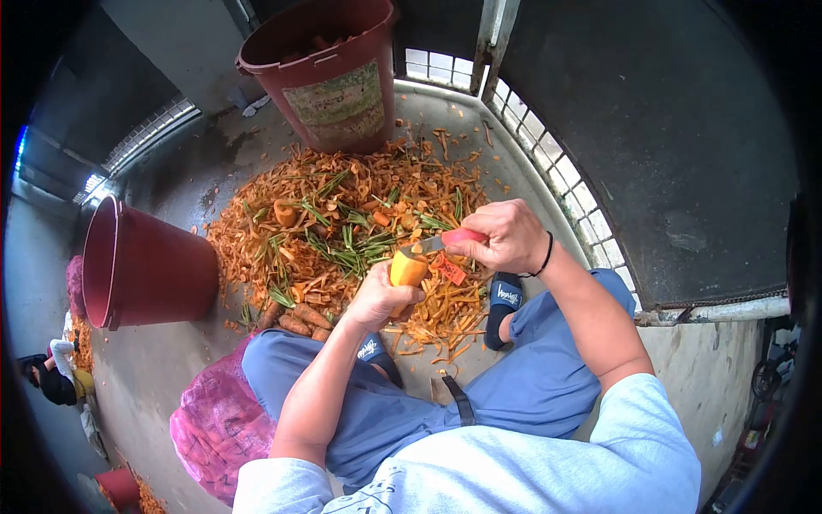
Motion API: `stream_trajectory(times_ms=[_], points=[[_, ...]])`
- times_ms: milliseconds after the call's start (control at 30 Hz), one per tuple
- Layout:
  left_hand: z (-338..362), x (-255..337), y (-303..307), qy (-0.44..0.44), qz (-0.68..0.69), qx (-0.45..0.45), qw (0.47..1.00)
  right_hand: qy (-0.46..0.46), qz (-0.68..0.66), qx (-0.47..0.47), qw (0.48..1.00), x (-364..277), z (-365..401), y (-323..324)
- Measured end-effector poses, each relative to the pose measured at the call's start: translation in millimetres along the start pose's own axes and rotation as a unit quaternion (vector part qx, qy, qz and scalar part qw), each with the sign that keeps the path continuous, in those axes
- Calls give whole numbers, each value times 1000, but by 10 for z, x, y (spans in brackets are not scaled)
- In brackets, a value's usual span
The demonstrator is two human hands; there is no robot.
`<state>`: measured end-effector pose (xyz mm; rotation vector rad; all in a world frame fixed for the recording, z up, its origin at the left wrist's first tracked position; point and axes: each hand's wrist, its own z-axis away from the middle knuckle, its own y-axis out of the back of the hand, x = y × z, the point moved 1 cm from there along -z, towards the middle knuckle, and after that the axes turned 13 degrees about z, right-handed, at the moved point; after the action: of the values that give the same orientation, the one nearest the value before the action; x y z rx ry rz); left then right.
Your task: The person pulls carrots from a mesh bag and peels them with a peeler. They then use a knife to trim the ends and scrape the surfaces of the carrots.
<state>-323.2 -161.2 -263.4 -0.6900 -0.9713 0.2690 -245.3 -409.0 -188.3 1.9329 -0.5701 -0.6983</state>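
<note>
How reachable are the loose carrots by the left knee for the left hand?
Probably yes: the loose carrots lie close beside the left hand, nothing between, though it grips a carrot.

Pale tee (514, 471), blue trousers (548, 377), black wristband (545, 254), navy slippers (505, 295)

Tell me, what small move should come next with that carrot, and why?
Probably push the knife across the carrot at its top end: the right hand holds the blade against that tip, the left hand grips the carrot below, and its side looks already peeled.
</note>
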Motion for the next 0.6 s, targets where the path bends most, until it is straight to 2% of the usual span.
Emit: stream_trajectory(times_ms=[100, 167, 267, 333, 433, 500, 533, 567, 600], points=[[-5, -12, -51, -1, -19, 21, 1000, 49, -60, -23, 997, -99, 23, -34], [-10, -2, -47, -1, -47, 19, 999, 52, -49, -46, 996, -170, 20, -7], [-8, 5, -54, 10, -64, 17, 998, -30, 12, -45, 998, -76, 37, -66], [2, 3, -95, -15, -166, 56, 984, -25, 16, -54, 998, -36, 38, -26], [-27, -7, -78, -43, -189, 57, 979, -13, 9, -74, 997, -58, 20, -9], [-45, -49, -32, -31, -215, 71, 973, -8, -20, -98, 995, -107, 40, -36], [-80, -120, 22, -88, -258, 75, 959, -48, -29, -88, 995, -106, 33, -31], [-101, -169, 54, -146, -300, 77, 940, -50, -28, -90, 994, -76, 42, -25], [-45, -85, -31, -124, -321, 87, 935, -50, -30, -95, 994, -25, 44, -12]])
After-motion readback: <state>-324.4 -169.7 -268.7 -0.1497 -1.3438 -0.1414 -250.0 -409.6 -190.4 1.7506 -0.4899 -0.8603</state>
